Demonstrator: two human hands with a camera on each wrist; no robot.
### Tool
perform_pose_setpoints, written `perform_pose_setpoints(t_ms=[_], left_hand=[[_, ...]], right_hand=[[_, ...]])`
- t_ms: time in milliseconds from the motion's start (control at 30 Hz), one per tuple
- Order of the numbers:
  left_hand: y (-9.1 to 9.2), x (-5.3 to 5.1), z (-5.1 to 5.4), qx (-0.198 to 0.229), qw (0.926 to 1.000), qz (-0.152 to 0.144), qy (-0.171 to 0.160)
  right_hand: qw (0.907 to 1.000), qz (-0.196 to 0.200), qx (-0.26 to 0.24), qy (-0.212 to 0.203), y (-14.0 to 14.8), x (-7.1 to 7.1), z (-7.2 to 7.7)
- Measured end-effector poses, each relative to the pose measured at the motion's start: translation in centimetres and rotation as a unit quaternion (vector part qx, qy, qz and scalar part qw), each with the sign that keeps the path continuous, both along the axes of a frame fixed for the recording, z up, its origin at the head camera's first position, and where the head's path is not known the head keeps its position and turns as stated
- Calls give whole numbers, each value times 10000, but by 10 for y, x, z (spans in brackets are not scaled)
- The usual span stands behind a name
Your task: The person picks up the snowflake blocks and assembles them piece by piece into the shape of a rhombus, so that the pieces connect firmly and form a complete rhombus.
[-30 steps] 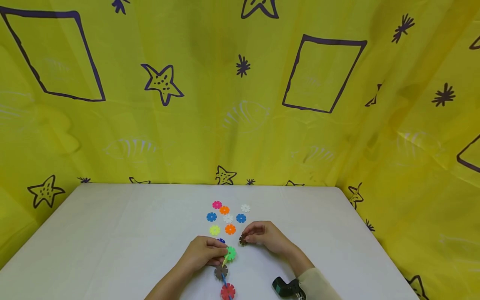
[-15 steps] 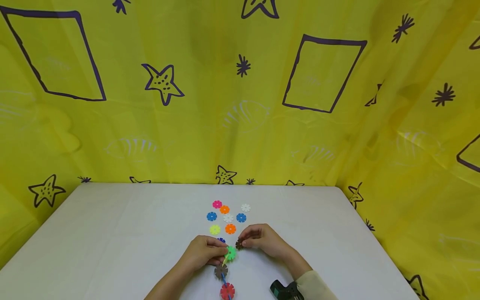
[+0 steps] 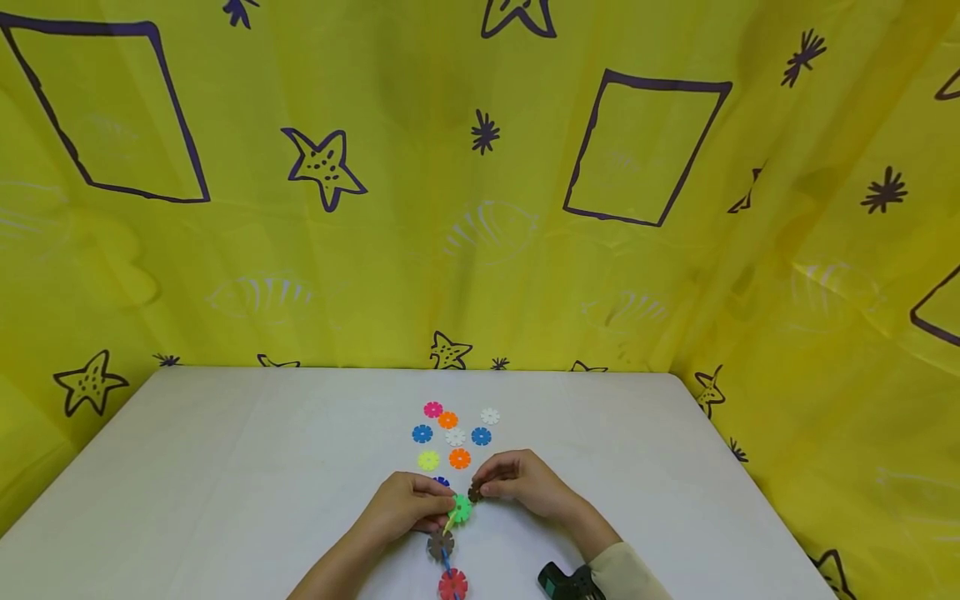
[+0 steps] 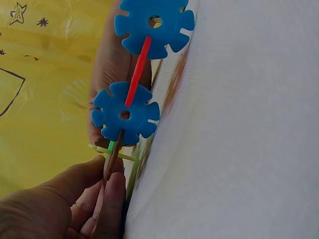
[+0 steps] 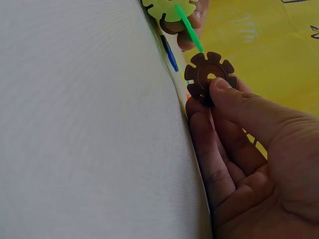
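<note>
In the head view, my left hand [image 3: 411,504] pinches a chain of notched plastic building discs near its green disc [image 3: 461,508]. Below the green one follow a yellow disc seen edge-on, a brown-grey disc [image 3: 441,545] and a red disc [image 3: 453,583]. The left wrist view shows blue discs [image 4: 125,113] joined by a red disc [image 4: 138,72]. My right hand [image 3: 525,482] holds a loose brown disc [image 5: 210,74] between thumb and fingers. Its rim is right at the green disc's edge; whether the slots interlock I cannot tell.
Several loose discs lie flat on the white table [image 3: 285,450] beyond the hands: orange [image 3: 460,458], yellow [image 3: 428,460], blue [image 3: 422,433], white [image 3: 490,416] and pink [image 3: 432,409]. A black device [image 3: 566,581] sits by the right sleeve. Yellow curtains [image 3: 420,275] stand behind.
My right hand has moved left and slightly down, bringing the brown disc up to the green disc. The left hand and the chain have stayed nearly still.
</note>
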State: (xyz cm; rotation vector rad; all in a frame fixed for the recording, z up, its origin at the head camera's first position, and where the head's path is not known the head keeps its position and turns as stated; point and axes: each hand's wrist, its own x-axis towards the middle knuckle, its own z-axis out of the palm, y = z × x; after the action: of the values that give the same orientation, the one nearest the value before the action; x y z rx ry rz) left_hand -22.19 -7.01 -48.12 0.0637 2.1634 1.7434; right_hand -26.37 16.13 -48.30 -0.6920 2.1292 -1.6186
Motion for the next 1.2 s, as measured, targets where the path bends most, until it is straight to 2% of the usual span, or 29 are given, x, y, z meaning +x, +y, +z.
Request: perform_pose_setpoints(t_ms=[233, 533, 833, 1200], left_hand=[[-1, 0, 1, 6, 10000, -91, -18], [-1, -1, 4, -171, 9993, -342, -45], [-3, 0, 4, -166, 9986, -496, -24], [-4, 0, 5, -133, 9977, -668, -13]], right_hand=[[10000, 74, 18, -18, -4, 3, 4], [9998, 141, 146, 21, -5, 1, -1], [9991, 344, 247, 67, -8, 1, -1], [9994, 239, 231, 39, -11, 2, -1]])
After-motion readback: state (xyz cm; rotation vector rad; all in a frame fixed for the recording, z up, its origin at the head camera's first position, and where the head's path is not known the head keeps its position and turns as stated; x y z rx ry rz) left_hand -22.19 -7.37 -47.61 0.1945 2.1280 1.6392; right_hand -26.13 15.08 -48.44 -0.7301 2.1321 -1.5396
